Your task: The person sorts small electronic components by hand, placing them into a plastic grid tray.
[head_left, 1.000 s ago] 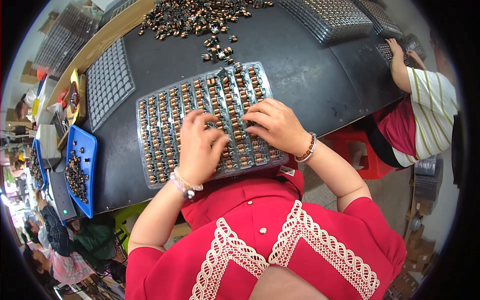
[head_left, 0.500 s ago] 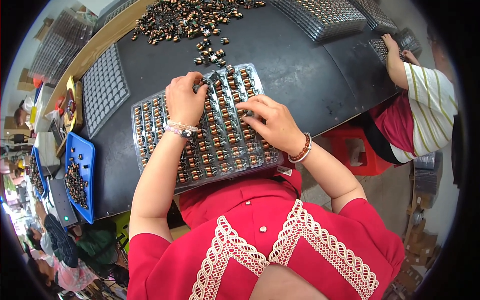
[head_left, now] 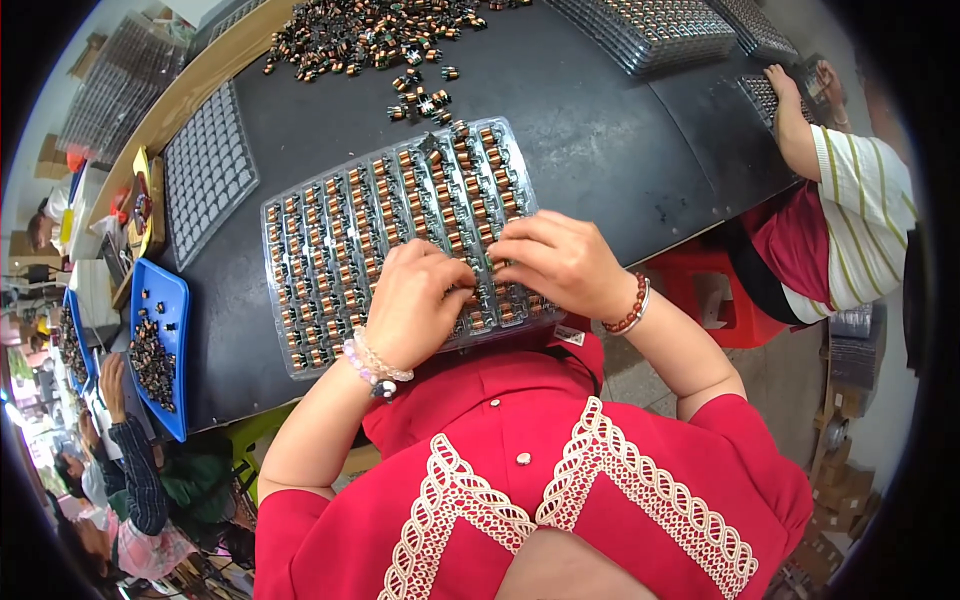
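- Blue tray: is containing loose dark parts; its raised rim is probably stopping spills.
- Grey moulded tray: is lying beside the wooden board; seemingly within reach.
- Heap of copper-wound coils: is occupying the counter's far side; presumably leaving working room nearer.
- Filled tray: is lying directly before the person; its pockets are apparently spacing coils in rows.
- Left hand: is curling over this tray; grip cannot be told.
- Right hand: is bending its fingers toward coils; pinch likewise hidden.
- Stacked trays: are standing far right; perhaps saving space.
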A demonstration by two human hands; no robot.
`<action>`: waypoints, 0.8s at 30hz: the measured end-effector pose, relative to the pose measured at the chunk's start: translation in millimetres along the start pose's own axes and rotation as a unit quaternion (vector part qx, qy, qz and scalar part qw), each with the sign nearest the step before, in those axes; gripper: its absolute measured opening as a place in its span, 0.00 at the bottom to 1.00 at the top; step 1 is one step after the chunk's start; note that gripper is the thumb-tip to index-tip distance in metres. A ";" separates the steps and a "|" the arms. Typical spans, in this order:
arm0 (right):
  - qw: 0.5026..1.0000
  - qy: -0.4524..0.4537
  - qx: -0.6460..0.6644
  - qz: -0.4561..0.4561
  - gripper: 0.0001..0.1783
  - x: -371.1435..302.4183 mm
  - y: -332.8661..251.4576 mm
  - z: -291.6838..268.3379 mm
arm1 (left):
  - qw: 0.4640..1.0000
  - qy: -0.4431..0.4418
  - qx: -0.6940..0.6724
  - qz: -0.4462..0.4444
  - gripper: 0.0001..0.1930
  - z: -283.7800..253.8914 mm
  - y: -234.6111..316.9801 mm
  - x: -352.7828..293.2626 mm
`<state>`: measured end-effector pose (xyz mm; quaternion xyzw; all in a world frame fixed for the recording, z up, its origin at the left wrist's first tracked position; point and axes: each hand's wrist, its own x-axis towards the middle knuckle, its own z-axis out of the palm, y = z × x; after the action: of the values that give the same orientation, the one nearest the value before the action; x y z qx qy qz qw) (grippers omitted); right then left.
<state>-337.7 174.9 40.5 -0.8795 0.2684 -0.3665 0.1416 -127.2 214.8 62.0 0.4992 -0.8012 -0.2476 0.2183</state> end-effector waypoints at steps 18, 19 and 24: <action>0.992 -0.004 -0.114 -0.055 0.10 -26.4 -19.0 10.2 | 0.960 0.247 0.128 -0.027 0.17 3.9 -56.2 72.4; 0.992 -0.005 -0.117 -0.054 0.10 -27.4 -20.7 9.7 | 0.960 0.247 0.125 -0.025 0.17 5.2 -59.1 80.1; 0.996 -0.032 -0.082 -0.027 0.07 -23.0 -18.2 8.0 | 0.968 0.169 0.184 -0.029 0.16 5.3 -63.6 91.8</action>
<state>-338.8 203.4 29.9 -0.9063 0.2691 -0.3190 0.0673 -123.6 108.2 28.2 0.5886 -0.7694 -0.0146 0.2476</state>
